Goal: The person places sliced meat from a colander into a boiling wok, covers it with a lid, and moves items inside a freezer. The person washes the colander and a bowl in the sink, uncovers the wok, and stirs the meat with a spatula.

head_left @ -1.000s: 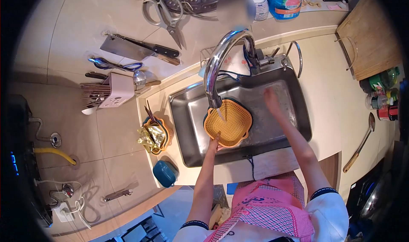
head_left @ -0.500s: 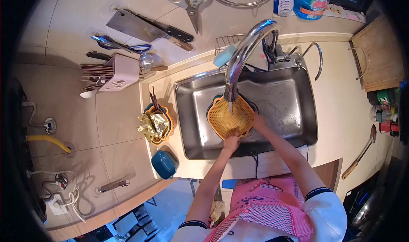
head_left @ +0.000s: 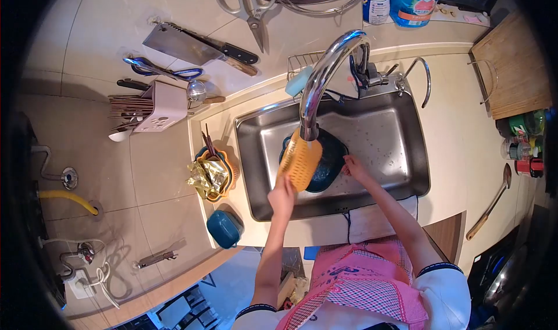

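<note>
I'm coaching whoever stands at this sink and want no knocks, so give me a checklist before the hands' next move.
1. Left hand gripping the yellow perforated plastic basket: ok.
2. Basket level: not ok, it is steeply tilted.
3. Right hand at the right rim of the dark teal rounded bowl: ok; firmness of hold, cannot tell.
4. Bowl inside the grey metal sink: ok.
5. Basket clear of the curved chrome faucet: cannot tell, they overlap in view.
</note>
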`<action>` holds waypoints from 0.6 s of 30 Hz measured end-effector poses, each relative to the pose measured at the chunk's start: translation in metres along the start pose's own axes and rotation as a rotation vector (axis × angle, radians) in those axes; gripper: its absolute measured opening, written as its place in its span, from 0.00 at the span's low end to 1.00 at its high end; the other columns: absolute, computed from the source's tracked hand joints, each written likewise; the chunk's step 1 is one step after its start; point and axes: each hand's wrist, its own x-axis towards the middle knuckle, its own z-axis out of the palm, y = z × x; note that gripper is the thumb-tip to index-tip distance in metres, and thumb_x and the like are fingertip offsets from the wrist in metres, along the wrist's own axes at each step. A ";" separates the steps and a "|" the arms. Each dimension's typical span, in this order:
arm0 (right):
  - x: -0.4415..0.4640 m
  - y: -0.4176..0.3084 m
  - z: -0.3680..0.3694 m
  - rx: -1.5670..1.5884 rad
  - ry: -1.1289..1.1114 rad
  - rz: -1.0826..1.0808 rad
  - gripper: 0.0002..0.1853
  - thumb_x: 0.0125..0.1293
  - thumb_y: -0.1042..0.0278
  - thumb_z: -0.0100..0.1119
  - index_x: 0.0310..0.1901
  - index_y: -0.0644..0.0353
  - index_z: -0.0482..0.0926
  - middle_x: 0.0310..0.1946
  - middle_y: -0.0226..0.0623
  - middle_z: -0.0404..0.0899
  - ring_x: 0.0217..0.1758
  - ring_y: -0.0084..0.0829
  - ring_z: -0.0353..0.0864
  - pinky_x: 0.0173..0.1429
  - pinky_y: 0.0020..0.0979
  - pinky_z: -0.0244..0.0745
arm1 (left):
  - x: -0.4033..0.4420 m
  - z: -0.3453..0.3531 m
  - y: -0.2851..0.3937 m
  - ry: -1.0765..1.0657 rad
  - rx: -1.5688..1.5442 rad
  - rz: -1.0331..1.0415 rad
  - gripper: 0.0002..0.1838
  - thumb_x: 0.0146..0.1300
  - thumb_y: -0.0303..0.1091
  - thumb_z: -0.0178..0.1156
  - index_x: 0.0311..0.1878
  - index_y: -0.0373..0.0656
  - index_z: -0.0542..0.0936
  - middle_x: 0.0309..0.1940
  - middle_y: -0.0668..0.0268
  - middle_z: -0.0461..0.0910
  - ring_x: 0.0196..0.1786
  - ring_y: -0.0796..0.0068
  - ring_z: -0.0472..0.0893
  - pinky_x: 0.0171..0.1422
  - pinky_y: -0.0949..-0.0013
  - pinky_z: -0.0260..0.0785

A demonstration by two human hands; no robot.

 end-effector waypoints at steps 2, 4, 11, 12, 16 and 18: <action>-0.011 0.000 0.007 0.030 -0.006 -0.025 0.17 0.68 0.59 0.38 0.50 0.60 0.67 0.26 0.33 0.75 0.26 0.22 0.72 0.32 0.24 0.69 | 0.015 -0.004 -0.009 0.057 -0.112 -0.046 0.12 0.65 0.37 0.44 0.41 0.41 0.74 0.23 0.54 0.76 0.27 0.62 0.78 0.30 0.65 0.67; -0.021 -0.002 0.015 0.059 -0.008 -0.051 0.16 0.68 0.59 0.38 0.50 0.60 0.67 0.28 0.33 0.75 0.26 0.23 0.73 0.32 0.24 0.69 | 0.029 0.008 -0.023 0.122 -0.637 -0.233 0.14 0.66 0.39 0.44 0.38 0.38 0.74 0.25 0.65 0.76 0.27 0.77 0.74 0.34 0.74 0.65; -0.049 -0.017 0.043 -0.016 -0.125 -0.103 0.20 0.68 0.52 0.38 0.51 0.59 0.65 0.36 0.33 0.74 0.33 0.20 0.73 0.39 0.22 0.70 | 0.059 0.045 0.024 -0.001 -1.237 -0.439 0.10 0.65 0.35 0.47 0.41 0.38 0.68 0.30 0.70 0.71 0.31 0.83 0.69 0.38 0.77 0.63; -0.052 -0.017 0.045 -0.014 -0.129 -0.088 0.20 0.68 0.52 0.38 0.51 0.59 0.65 0.36 0.33 0.74 0.34 0.20 0.73 0.39 0.21 0.70 | 0.063 0.055 0.030 -0.017 -1.302 -0.450 0.10 0.65 0.35 0.48 0.41 0.38 0.68 0.30 0.70 0.72 0.31 0.83 0.69 0.39 0.77 0.63; -0.068 -0.015 0.040 -0.011 -0.081 -0.143 0.21 0.67 0.52 0.38 0.52 0.59 0.65 0.38 0.32 0.74 0.34 0.20 0.72 0.40 0.21 0.69 | 0.064 0.075 0.042 -0.137 -1.397 -0.390 0.10 0.65 0.36 0.49 0.42 0.38 0.68 0.32 0.69 0.72 0.34 0.82 0.70 0.42 0.77 0.64; -0.068 -0.002 0.034 -0.018 -0.083 -0.154 0.22 0.67 0.51 0.39 0.53 0.60 0.65 0.38 0.32 0.74 0.34 0.21 0.72 0.41 0.22 0.69 | 0.057 0.082 0.044 -0.058 -1.357 -0.415 0.12 0.65 0.37 0.47 0.43 0.38 0.68 0.35 0.68 0.73 0.38 0.81 0.71 0.45 0.76 0.63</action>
